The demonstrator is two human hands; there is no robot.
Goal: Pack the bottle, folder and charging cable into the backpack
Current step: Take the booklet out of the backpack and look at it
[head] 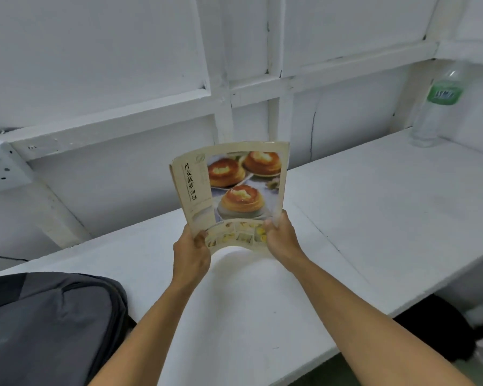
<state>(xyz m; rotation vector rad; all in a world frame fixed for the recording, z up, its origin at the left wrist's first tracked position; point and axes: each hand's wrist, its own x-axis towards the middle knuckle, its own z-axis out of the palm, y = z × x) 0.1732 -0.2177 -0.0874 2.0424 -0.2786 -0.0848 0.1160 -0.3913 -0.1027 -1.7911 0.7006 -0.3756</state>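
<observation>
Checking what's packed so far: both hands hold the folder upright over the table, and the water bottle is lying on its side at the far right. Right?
Not quite. In the head view the water bottle stands upright at the far right. Both hands, left and right, do hold the folder upright.

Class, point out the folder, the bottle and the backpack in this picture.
folder (236, 188): head view, on its printed front cover.
bottle (441, 107): head view, just below its green label.
backpack (48, 324): head view, on its grey front panel.
</observation>
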